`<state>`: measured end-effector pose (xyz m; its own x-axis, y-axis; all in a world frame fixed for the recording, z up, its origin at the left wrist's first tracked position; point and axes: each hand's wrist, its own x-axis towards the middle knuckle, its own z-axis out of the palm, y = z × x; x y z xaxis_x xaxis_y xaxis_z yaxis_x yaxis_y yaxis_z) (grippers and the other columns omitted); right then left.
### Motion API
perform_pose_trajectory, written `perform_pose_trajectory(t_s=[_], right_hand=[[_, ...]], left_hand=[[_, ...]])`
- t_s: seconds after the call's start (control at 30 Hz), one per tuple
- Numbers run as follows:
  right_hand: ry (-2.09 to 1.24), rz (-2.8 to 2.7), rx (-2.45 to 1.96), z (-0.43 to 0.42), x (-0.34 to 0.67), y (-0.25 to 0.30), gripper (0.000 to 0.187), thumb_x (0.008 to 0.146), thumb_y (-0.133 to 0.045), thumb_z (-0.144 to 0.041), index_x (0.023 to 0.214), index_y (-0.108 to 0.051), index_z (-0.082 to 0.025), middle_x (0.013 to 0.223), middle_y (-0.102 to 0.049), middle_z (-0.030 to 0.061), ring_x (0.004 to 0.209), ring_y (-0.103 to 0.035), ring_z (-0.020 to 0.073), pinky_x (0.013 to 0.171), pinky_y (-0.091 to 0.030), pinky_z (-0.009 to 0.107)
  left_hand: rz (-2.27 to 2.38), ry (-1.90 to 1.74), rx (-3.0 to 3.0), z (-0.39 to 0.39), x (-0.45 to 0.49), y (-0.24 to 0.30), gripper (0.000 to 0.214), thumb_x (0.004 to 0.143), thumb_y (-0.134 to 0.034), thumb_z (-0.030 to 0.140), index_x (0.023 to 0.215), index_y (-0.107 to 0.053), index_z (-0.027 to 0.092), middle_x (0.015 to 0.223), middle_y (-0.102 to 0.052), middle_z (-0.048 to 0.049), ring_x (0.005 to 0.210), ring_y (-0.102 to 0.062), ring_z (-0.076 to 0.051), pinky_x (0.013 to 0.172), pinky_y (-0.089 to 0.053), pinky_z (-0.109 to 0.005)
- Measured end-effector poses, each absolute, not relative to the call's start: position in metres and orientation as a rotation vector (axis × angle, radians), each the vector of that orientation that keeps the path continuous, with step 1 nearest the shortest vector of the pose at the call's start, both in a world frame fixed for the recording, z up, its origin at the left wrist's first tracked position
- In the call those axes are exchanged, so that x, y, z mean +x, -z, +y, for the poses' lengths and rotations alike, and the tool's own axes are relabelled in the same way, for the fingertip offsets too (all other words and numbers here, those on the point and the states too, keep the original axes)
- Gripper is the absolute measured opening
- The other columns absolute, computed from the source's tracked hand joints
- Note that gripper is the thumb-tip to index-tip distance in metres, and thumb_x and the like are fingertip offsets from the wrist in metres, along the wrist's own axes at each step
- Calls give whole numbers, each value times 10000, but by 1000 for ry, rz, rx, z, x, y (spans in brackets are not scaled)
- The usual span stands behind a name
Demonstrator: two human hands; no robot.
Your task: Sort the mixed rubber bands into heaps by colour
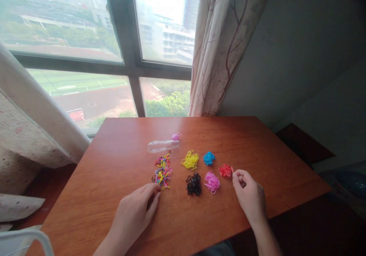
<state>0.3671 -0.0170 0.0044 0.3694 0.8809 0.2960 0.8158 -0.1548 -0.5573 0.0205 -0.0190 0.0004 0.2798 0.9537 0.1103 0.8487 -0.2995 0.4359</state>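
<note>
My left hand (136, 213) rests on the wooden table (114, 180), its curled fingertips touching the near edge of a mixed pile of coloured rubber bands (162, 171). My right hand (249, 195) is pinched, thumb and forefinger together right beside a small red pile (225, 170); whether a band sits in the pinch is too small to see. Sorted piles lie between the hands: yellow (190, 160), blue (209, 158), black (194, 184) and pink (212, 182).
A clear plastic container (162, 146) lies on its side behind the mixed pile, with a pink bit at its mouth. Curtains hang at both sides of the window beyond the table. The table's right edge drops off to a dark lower surface (303, 145).
</note>
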Motion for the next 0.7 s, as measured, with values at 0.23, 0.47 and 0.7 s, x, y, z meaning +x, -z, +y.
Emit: perform_pose_trajectory(t_s=[0.23,0.47,0.7], right_hand=[[-238,-1530,-2022,-6,397,10,322,883,-459,-490,832,-645,-232,691,-689,41,617,-648,204,585,-437,280],[-168,-1592,-2066,0,398,8,295,888,-464,-436,896,-678,-234,724,-700,45,640,-655,210,597,-426,284],[-146,-1538,-1941,-15,362,-3,269,904,-473,-408,941,-665,-224,726,-699,38,629,-660,199,614,-451,273]], left_hand=[[1661,-515,2285,-19,20,2,198,942,-447,312,973,-636,259,968,-765,0,852,-735,-180,702,-536,-256],[1654,-529,2300,-18,19,3,200,945,-444,321,963,-634,262,965,-766,7,842,-737,-171,697,-537,-250],[1674,-531,2311,-19,21,0,195,938,-454,316,972,-640,266,968,-771,5,843,-738,-173,691,-535,-243]])
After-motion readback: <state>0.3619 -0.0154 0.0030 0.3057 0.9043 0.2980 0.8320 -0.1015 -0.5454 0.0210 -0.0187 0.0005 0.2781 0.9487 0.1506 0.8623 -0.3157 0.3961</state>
